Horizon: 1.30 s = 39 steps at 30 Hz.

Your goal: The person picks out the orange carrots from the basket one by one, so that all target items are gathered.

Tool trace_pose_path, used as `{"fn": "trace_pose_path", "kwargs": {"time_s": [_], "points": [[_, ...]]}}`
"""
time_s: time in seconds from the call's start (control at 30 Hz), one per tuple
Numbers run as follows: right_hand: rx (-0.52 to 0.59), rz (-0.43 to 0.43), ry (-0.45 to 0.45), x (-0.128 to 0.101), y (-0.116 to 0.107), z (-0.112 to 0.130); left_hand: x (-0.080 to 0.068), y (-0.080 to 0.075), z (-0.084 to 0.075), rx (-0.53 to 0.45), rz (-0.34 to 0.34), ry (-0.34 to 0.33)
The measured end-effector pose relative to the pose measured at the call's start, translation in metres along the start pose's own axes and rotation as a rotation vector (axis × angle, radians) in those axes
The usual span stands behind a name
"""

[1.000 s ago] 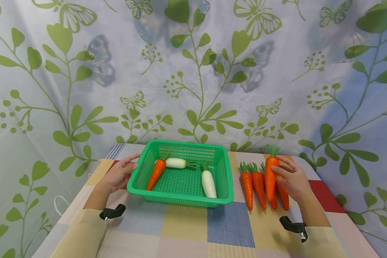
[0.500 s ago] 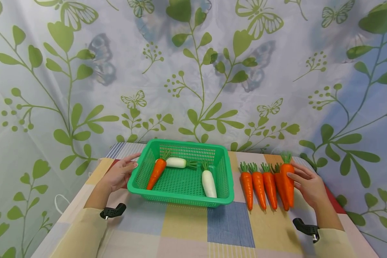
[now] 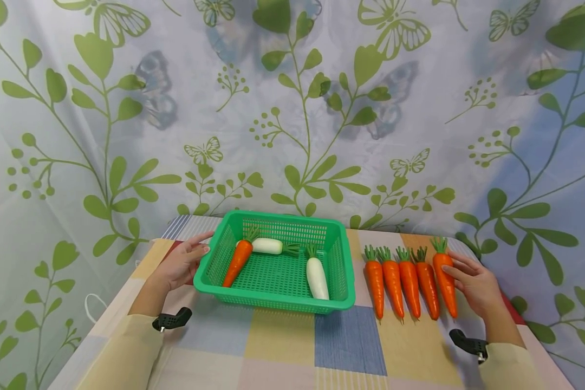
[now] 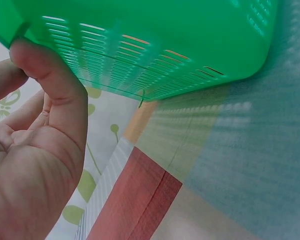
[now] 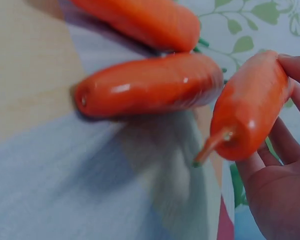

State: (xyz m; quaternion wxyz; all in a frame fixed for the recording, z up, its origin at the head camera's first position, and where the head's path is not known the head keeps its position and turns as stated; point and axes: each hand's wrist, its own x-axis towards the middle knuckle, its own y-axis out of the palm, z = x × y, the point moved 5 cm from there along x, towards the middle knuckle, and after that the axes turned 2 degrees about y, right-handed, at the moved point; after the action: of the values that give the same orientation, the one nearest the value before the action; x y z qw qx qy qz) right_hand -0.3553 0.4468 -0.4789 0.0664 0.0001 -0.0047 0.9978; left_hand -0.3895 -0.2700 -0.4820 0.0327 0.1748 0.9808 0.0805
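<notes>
Orange carrot [image 3: 445, 283] sits at the far-right end of a row of five on the checked cloth [image 3: 283, 346], w/ my right hand [image 3: 478, 284] cupped along its right side, fingers on it, lightly curled. Left hand [image 3: 177, 265] rests on the left rim of the green basket [image 3: 343, 271], fingers fairly straight. Basket holds one carrot [image 3: 237, 262] at left, a white radish [image 3: 267, 246] lying crosswise at the far end & another radish [image 3: 317, 278] at right. No brand, label or writing readable anywhere. Right wrist cam shows the held carrot's [image 5: 247, 112] tip off the cloth, fingers [image 5: 295, 67] behind it, neighbour carrot [image 5: 147, 85] just beside; head cam can't show that. Left wrist cam shows my thumb [image 4: 52, 75] pressed on the basket's [image 4: 155, 45] slotted wall, which the head view hides.
</notes>
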Motion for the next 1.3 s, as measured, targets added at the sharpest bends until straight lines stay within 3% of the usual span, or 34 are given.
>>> {"fn": "trace_pose_path", "kwargs": {"time_s": [0.27,0.4,0.9,1.3], "points": [[-0.053,-0.086,0.062,0.006,-0.013,-0.009,0.001,0.001,0.0,-0.003,0.011,0.003],[-0.106,-0.088,0.094,0.009,-0.017,-0.013,0.001,0.002,-0.002,-0.007,0.007,0.005],[-0.466,0.002,0.166,0.022,-0.026,-0.024,0.002,0.0,0.001,0.009,-0.005,0.005],[-0.582,0.065,0.156,0.03,-0.021,-0.026,0.001,-0.002,0.002,0.003,-0.015,0.001]]}}
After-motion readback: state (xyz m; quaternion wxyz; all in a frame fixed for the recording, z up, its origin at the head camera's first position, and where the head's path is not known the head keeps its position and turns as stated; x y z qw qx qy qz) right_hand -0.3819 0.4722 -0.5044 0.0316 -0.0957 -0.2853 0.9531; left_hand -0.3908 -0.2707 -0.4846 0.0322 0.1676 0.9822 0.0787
